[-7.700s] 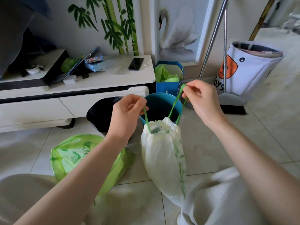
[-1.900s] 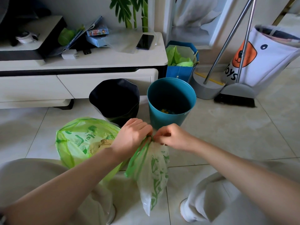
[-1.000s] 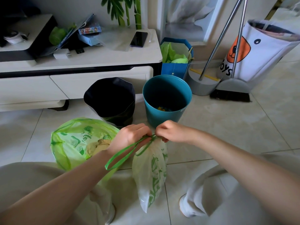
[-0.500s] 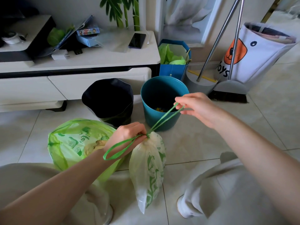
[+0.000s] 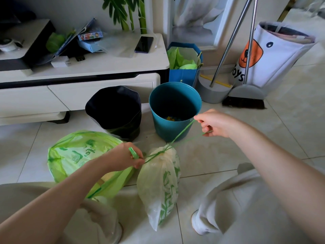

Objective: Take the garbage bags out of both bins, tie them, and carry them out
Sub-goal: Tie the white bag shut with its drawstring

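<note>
Fingers of the right hand (image 5: 217,123) pinch the green drawstring (image 5: 182,132), drawn taut toward the blue bin (image 5: 175,110); the left hand (image 5: 125,156) grips the other end beside the white bag (image 5: 159,184), which hangs between both arms near the green bag (image 5: 77,155). Left fingertips are hidden behind the knuckles

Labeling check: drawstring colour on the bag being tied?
Green drawstring, clearest in the head view.

The drawstring (image 5: 182,133) has been pulled taut, the right hand (image 5: 213,123) drawn outward and the left hand (image 5: 125,158) lowered beside the bag (image 5: 161,182) neck.
</note>
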Demonstrator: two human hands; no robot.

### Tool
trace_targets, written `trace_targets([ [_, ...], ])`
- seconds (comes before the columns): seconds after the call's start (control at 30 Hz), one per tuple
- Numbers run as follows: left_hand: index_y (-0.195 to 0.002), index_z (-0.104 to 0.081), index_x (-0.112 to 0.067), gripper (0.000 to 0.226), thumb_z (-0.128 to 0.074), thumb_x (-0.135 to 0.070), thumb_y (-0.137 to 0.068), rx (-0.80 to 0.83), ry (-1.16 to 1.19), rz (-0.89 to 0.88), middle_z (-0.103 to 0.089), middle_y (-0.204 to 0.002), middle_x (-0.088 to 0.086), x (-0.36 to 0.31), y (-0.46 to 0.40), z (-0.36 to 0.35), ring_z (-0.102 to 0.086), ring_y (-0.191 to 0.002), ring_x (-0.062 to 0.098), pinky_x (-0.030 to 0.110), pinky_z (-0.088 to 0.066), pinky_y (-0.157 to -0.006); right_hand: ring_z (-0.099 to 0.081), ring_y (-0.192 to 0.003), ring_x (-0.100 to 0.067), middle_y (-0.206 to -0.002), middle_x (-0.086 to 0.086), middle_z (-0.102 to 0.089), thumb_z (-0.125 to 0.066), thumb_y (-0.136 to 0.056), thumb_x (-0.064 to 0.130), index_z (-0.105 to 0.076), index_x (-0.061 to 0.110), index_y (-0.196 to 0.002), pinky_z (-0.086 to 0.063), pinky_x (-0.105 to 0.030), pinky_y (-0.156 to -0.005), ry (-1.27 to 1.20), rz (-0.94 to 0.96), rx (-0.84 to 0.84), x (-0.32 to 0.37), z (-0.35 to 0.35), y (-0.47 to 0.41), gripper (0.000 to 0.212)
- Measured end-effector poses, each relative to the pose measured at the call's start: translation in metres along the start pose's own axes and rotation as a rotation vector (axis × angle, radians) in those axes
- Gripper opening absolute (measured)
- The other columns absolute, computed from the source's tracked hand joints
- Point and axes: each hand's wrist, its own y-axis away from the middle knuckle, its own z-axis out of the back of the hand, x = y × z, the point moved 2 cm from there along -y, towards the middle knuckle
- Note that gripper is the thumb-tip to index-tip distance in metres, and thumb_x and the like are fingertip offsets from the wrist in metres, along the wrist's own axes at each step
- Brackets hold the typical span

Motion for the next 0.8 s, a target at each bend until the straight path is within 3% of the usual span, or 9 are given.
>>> trace_targets([
  [0.1,-0.068,-0.074,-0.021,0.025,-0.064,-0.035,-0.087,0.009,-0.037,0.057,-0.071,-0.071,-0.009,0.008,0.002,0.007,-0.065,-0.069,0.004,0.021,-0.049,-0.072,-0.034,-0.048,-0.014,-0.056,0.001,-0.036,-0.054,-0.090,0.020,-0.049,0.016,-0.073,-0.046,-0.030,-0.064,0.018,0.051,-0.144,0.004,0.011,0.000,0.018],
  [0.23,-0.078,-0.075,-0.018,0.019,-0.063,-0.028,-0.089,-0.137,0.223,0.118,-0.075,-0.068,-0.004,0.002,0.009,0.026,-0.060,-0.051,0.002,0.012,-0.044,-0.053,-0.040,-0.056,-0.014,-0.066,-0.001,-0.043,-0.058,-0.090,0.022,-0.057,0.013,-0.083,-0.050,-0.032,-0.066,-0.077,0.141,-0.293,0.010,0.036,0.002,0.012],
  [0.33,-0.081,-0.076,-0.011,0.015,-0.065,-0.019,-0.088,-0.333,0.461,0.110,-0.076,-0.071,0.001,-0.006,0.011,0.039,-0.068,-0.065,0.006,0.016,-0.051,-0.067,-0.047,-0.068,-0.015,-0.074,-0.002,-0.048,-0.060,-0.089,0.026,-0.060,0.015,-0.081,-0.052,-0.033,-0.073,-0.198,0.195,-0.377,0.016,0.057,0.000,0.013],
  [0.4,-0.083,-0.076,-0.008,0.015,-0.064,-0.015,-0.089,-0.407,0.571,0.088,-0.076,-0.072,0.003,-0.015,0.014,0.043,-0.068,-0.068,0.008,0.014,-0.053,-0.067,-0.046,-0.068,-0.014,-0.072,0.000,-0.047,-0.060,-0.089,0.026,-0.058,0.019,-0.074,-0.049,-0.032,-0.072,-0.279,0.253,-0.426,0.021,0.068,0.000,0.016],
  [0.53,-0.084,-0.076,-0.008,0.014,-0.064,-0.014,-0.088,-0.475,0.612,0.051,-0.077,-0.075,0.005,-0.035,0.016,0.046,-0.070,-0.070,0.013,0.013,-0.054,-0.066,-0.046,-0.058,-0.011,-0.064,0.001,-0.043,-0.057,-0.091,0.023,-0.049,0.018,-0.065,-0.053,-0.025,-0.068,-0.316,0.402,-0.556,0.030,0.082,0.000,0.027],
  [0.63,-0.084,-0.077,-0.009,0.012,-0.065,-0.012,-0.088,-0.530,0.621,0.036,-0.076,-0.075,0.006,-0.045,0.015,0.044,-0.069,-0.070,0.015,0.015,-0.056,-0.068,-0.057,-0.065,-0.010,-0.070,0.004,-0.052,-0.055,-0.092,0.025,-0.049,0.020,-0.067,-0.048,-0.020,-0.061,-0.286,0.451,-0.601,0.034,0.085,0.001,0.026],
  [0.8,-0.078,-0.077,-0.015,0.014,-0.067,-0.016,-0.087,-0.539,0.592,0.092,-0.076,-0.073,0.006,-0.040,0.013,0.032,-0.066,-0.065,0.012,0.019,-0.055,-0.068,-0.063,-0.073,-0.028,-0.064,0.002,-0.051,-0.055,-0.091,0.024,-0.046,0.018,-0.064,-0.054,-0.037,-0.068,-0.203,0.456,-0.643,0.031,0.087,-0.003,0.030],
])
